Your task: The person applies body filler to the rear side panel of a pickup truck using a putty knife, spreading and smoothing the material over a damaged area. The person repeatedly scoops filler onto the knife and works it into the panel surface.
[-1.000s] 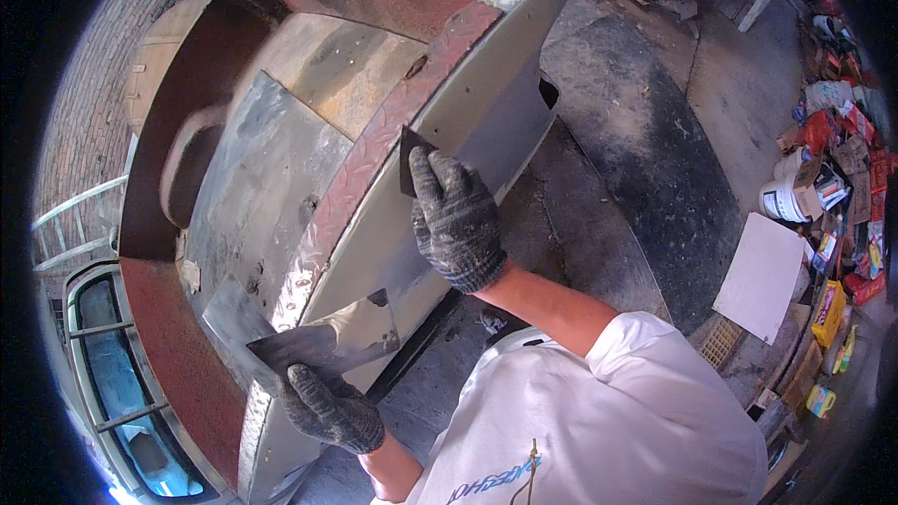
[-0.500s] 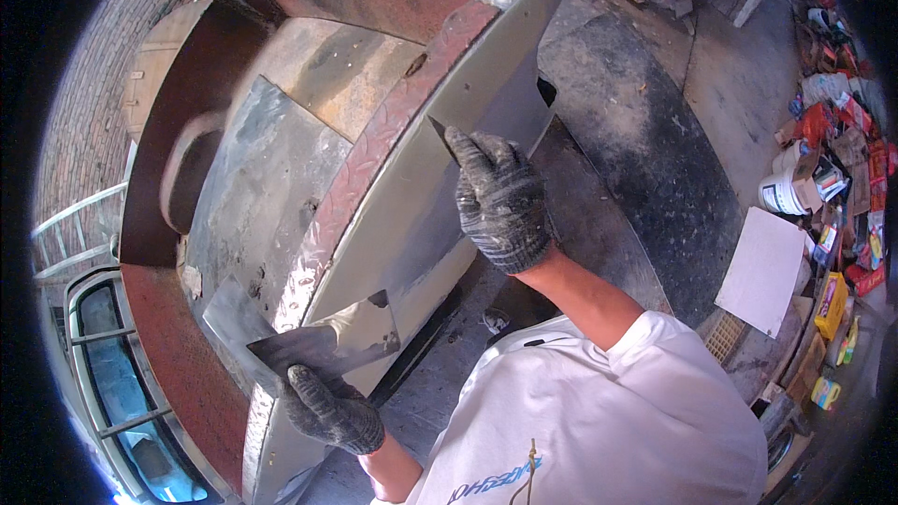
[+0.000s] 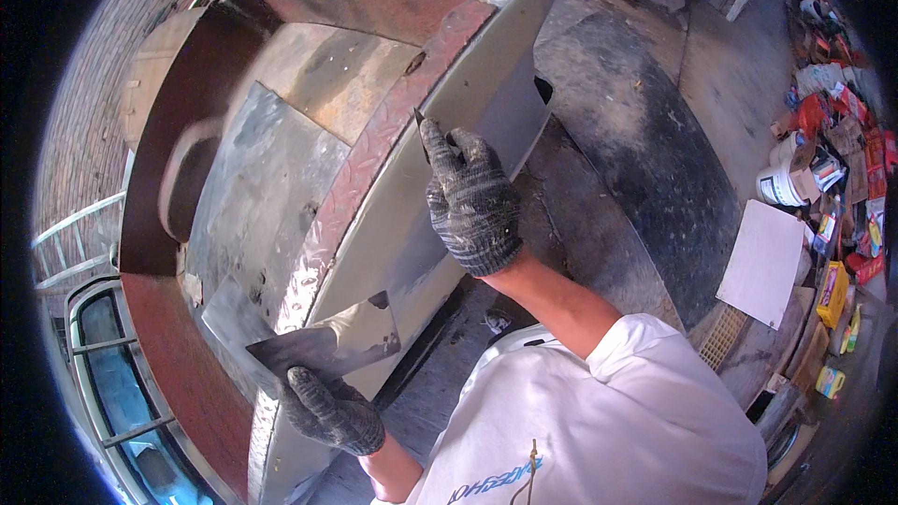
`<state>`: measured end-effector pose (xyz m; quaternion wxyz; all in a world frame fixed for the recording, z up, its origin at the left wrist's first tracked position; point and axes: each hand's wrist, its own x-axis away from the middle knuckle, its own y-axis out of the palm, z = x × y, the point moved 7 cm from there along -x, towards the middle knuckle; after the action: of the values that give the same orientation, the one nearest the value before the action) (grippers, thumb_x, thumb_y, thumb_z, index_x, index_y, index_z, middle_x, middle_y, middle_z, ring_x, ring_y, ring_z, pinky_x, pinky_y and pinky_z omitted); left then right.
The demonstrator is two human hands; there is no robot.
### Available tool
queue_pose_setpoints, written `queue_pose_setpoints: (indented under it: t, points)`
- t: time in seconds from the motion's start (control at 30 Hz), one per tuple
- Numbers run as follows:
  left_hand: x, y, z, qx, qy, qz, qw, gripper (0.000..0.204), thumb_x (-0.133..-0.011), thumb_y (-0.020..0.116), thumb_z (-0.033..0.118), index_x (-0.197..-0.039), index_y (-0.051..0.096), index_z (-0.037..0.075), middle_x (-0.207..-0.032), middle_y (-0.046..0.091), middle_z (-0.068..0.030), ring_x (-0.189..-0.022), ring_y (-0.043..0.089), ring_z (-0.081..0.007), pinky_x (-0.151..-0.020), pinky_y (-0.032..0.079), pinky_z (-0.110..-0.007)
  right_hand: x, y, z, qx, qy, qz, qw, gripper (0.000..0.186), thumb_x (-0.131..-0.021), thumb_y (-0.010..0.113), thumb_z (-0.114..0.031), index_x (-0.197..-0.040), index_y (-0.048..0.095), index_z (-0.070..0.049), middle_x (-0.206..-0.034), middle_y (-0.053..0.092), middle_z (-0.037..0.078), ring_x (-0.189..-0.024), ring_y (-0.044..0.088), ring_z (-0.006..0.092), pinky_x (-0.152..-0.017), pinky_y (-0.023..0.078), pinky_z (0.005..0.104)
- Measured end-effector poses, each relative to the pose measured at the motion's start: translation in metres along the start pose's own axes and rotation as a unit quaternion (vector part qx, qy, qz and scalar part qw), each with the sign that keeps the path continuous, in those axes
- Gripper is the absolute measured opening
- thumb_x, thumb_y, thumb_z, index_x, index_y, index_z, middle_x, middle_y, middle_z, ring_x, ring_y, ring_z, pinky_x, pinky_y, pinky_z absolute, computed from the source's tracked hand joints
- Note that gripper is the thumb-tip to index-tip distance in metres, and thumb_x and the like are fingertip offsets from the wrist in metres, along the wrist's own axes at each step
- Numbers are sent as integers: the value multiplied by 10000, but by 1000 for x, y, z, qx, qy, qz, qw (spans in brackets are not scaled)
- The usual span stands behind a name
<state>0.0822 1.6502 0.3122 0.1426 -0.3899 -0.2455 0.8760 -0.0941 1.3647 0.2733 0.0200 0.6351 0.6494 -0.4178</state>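
Observation:
A long curved panel [image 3: 393, 224] with cream and grey patches runs from bottom left to top centre. My right hand [image 3: 475, 206], in a grey striped work glove, is closed on a thin dark putty spreader [image 3: 418, 122]. It holds the blade against or just over the panel near its reddish upper edge; I cannot tell whether they touch. Lower left, my gloved left hand [image 3: 329, 411] grips a flat metal plate [image 3: 313, 348] by its near edge, thumb on top. The plate is smeared grey, with a dark corner, and hangs over the panel's lower end.
Behind the panel is a rusty red-brown metal body [image 3: 182, 346] with a worn floor sheet [image 3: 253, 196]. A dark mat [image 3: 645, 131] lies at the right. Beyond it are a white board [image 3: 762, 262], a white bucket [image 3: 781, 182] and heaped clutter. A windowed vehicle [image 3: 126, 393] stands lower left.
My right hand has moved left with the spreader, toward the panel's reddish edge, and the blade now appears narrower. The left hand and plate have stayed nearly still.

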Motion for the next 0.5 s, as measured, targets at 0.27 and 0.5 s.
queue_pose_setpoints:
  t: [0.27,0.5]
  points:
    - [-9,2,21,-120,176,44,976,350,-880,648,-12,-1228,609,-9,-1206,626,-179,-1098,601,-328,-951,497,-388,4,19,-14,35,24,-13,999,701,-783,640,-121,-1444,403,-110,-1230,501,193,-1051,550,379,-933,478,434]
    - [-10,1,1,-63,96,35,993,345,-879,644,-26,-1222,614,-4,-1205,620,-181,-1085,605,-325,-936,507,-387,45,21,-32,19,-103,-45,993,584,-798,608,-68,-1371,520,-142,-1185,541,148,-1053,567,334,-928,484,428]
